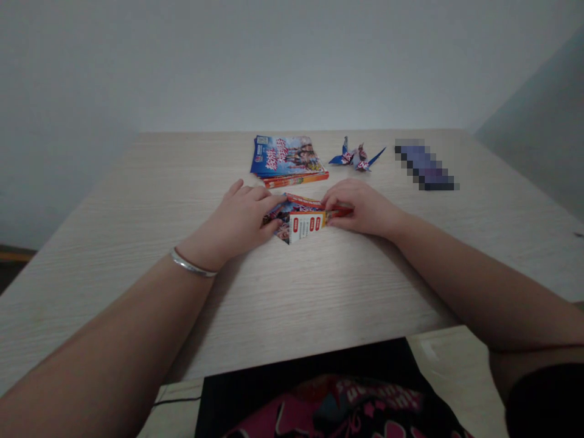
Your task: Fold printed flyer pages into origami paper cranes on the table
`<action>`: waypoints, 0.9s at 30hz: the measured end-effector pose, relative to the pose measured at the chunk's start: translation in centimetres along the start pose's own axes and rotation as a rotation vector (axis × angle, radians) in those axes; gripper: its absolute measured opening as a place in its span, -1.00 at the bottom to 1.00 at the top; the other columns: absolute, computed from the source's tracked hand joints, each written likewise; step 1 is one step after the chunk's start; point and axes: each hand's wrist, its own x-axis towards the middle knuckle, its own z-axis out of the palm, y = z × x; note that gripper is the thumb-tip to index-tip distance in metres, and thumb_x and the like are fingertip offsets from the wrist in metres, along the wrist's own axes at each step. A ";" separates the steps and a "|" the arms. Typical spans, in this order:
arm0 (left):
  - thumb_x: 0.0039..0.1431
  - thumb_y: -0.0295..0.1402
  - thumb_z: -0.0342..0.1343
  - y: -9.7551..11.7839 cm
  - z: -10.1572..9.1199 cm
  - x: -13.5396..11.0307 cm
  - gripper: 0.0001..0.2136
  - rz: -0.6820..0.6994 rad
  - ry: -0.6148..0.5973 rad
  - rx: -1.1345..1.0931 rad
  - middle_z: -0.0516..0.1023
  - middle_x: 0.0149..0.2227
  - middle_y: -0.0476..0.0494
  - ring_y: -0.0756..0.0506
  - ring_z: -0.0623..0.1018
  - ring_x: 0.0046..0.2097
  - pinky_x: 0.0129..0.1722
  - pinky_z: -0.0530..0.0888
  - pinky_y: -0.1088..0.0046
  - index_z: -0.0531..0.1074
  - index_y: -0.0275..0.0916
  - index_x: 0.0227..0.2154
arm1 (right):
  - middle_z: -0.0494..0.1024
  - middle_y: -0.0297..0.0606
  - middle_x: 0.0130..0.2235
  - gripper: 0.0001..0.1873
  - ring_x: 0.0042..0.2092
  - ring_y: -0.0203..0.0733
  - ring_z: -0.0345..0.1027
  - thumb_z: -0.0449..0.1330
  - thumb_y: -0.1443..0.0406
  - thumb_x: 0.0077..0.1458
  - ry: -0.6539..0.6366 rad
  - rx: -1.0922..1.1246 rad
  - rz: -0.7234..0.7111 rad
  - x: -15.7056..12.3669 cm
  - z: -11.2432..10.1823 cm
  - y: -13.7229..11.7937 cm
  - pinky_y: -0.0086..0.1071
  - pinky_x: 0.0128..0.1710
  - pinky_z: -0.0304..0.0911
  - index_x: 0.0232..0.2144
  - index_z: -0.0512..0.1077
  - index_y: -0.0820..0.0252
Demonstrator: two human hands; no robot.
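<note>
A folded piece of printed paper point(302, 222), red, white and blue, lies on the pale wooden table point(319, 292) in front of me. My left hand point(237, 222) rests on its left part with the fingers lying flat over it. My right hand point(360, 207) pinches the paper's right edge between thumb and fingers. A silver bangle point(191, 266) sits on my left wrist.
Behind the hands lies a stack of printed sheets point(287, 159). To its right stand folded paper cranes point(358, 157), and further right a blurred dark object point(426, 165). A plain wall rises behind the table's far edge.
</note>
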 end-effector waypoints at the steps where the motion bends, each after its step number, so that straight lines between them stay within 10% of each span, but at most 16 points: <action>1: 0.38 -0.18 0.03 0.1 -0.2 0.0 -0.58 -0.005 -0.019 0.012 0.61 0.01 -0.31 -0.28 0.56 0.03 0.22 0.33 0.00 0.46 -0.19 0.20 | 0.68 -0.22 -0.22 -0.93 -0.15 -0.08 0.50 0.32 0.25 0.13 0.005 -0.018 -0.010 0.0 -0.2 -0.1 -0.18 -0.04 0.29 -0.34 0.56 0.12; 16: 0.47 -0.05 -0.13 1.7 -0.3 -0.2 -0.40 -0.137 0.016 0.153 0.57 0.11 -0.43 -0.33 0.53 0.18 0.37 0.17 0.01 0.30 -0.42 0.34 | 0.68 -0.15 -0.23 -0.78 -0.12 -0.01 0.51 0.13 0.36 0.14 -0.075 -0.198 0.034 0.1 -1.0 -0.8 -0.17 -0.06 0.35 -0.30 0.61 0.17; 27: 0.41 -0.18 0.00 1.4 -0.1 0.2 -0.62 -0.059 0.114 0.105 0.59 -0.18 -0.37 -0.34 0.55 -0.03 0.26 0.35 -0.15 0.65 -0.34 -0.19 | 0.48 0.08 0.25 -0.36 0.28 0.25 0.33 0.36 0.02 0.07 -0.100 -0.149 0.163 0.2 0.3 -0.5 0.19 0.33 0.16 0.13 0.52 0.22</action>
